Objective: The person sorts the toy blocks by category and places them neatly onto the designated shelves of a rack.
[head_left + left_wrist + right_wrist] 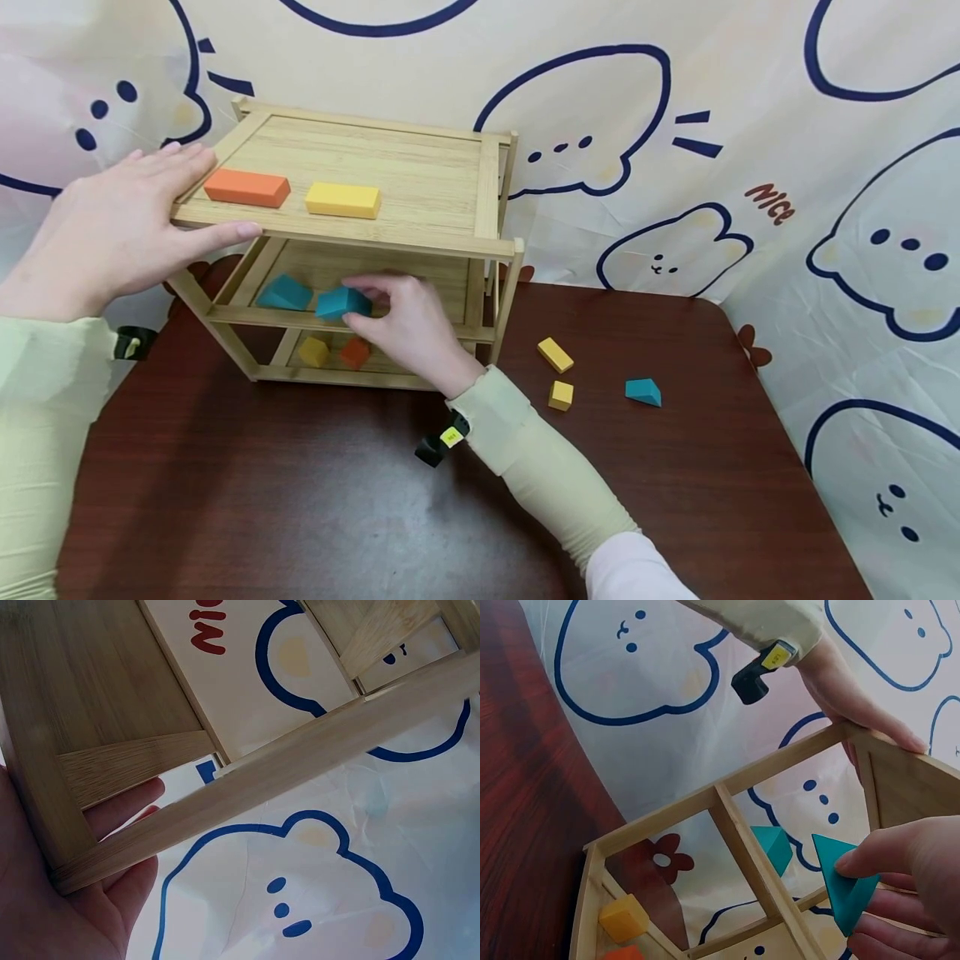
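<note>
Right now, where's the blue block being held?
Left of centre in the head view, the right hand holds the blue block at the middle shelf, right of a second blue block.

head view: bright | tabletop: soft glare near front, shadow at left | wrist views: dimmer

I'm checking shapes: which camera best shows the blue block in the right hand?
Right wrist: the blue block appears large, its triangular face mostly visible. Head shows it smaller, pinched by the right hand; left wrist, not at all.
</note>
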The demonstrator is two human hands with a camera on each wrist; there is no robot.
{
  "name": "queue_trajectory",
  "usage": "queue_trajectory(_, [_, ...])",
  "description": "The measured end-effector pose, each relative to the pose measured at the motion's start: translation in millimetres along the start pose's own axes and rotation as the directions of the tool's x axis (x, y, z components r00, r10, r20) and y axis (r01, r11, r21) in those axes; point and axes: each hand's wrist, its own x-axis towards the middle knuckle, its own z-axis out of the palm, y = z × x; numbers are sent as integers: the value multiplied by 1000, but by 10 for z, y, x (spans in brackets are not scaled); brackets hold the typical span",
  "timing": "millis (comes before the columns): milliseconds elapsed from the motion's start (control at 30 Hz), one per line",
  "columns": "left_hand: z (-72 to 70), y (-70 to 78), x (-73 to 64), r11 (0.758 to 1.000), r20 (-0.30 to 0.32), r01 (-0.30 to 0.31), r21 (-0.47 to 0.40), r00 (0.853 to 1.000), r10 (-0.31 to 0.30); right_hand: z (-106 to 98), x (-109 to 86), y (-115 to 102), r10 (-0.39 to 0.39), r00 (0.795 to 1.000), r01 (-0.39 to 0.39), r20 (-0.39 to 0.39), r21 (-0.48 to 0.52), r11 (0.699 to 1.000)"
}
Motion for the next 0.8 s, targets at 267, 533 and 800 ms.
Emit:
queue_trajectory(267, [-1,-25,9,1000,-9,-17,-11,1000,17,61,84,34,9,1000,-8,14,-46,999])
queue_trajectory(533, [-3,-24,5,1000,-11,-16,-12,1000,16,84,130,58,6,1000,-4,23,-99,995])
queue_trajectory(800, [5,-26,9,1000,-10,-11,-8,1000,11,115,133,90,-16,999,20,28,-144,989])
